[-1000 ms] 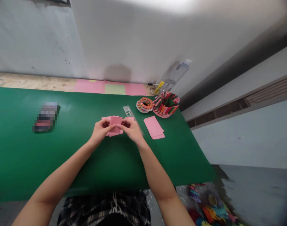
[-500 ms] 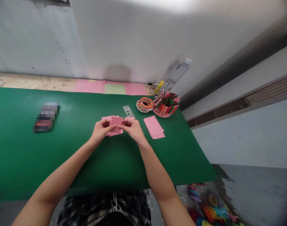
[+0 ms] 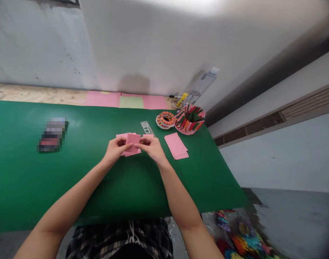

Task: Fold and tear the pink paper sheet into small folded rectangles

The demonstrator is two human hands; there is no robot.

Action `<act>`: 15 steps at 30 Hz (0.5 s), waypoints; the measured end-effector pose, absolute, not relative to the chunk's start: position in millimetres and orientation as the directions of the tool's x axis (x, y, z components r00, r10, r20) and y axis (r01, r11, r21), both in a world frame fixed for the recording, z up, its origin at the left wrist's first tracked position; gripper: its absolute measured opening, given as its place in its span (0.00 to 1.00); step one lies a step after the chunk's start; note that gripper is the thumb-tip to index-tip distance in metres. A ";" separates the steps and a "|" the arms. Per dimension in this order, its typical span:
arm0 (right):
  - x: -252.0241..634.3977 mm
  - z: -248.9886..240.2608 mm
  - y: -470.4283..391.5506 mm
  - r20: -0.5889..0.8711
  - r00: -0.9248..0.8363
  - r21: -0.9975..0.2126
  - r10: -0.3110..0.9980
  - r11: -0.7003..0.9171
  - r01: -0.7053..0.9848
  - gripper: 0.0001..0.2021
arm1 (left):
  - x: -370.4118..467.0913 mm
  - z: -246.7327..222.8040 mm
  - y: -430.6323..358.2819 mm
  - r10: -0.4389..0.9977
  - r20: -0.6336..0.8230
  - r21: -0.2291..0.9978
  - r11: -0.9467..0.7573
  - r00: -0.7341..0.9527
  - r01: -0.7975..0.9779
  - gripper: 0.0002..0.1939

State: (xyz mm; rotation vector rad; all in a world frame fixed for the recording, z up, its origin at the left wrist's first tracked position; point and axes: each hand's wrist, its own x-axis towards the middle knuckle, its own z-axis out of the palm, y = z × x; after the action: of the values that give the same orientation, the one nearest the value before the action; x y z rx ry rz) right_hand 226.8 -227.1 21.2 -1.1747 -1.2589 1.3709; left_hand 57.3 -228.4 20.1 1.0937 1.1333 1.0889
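A small pink folded paper (image 3: 133,139) is held upright between both hands above the table. My left hand (image 3: 115,150) pinches its left side, thumb across the front face. On the other side my right hand (image 3: 151,148) grips the paper with thumb and fingers, the thumb tips nearly meeting. Beneath and behind lie more pink paper pieces (image 3: 122,136), partly covered by the hands. A clear ruler (image 3: 146,126) lies just beyond my right hand. To its right rests a stack of pink paper rectangles (image 3: 176,145).
The green table (image 3: 105,194) carries a blurred-out phone-like object (image 3: 53,135) at left. At the back right are ring-shaped paper pieces (image 3: 166,119), a round bundle of folded papers (image 3: 190,118), a yellow glue stick (image 3: 183,98) and a clear bottle (image 3: 203,85). Pink sheets (image 3: 102,99) lie along the back edge.
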 end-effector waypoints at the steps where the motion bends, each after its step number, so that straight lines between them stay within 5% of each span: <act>1: 226.9 21.1 -227.1 -0.067 -0.139 -0.997 0.988 -0.071 -0.019 0.14 | 57.2 19.9 -228.5 0.987 -0.126 0.987 0.135 0.102 -0.087 0.17; 15: 239.7 28.2 -224.1 -0.070 -0.263 -0.997 0.962 -0.076 -0.014 0.15 | 49.5 26.2 -225.1 0.971 -0.160 0.968 0.190 0.178 -0.164 0.16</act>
State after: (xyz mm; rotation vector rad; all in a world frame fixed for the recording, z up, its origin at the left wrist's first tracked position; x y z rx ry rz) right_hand 239.7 -224.1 28.2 -1.1083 -1.3480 1.4704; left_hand 49.5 -225.1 26.2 1.0229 1.0380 1.0426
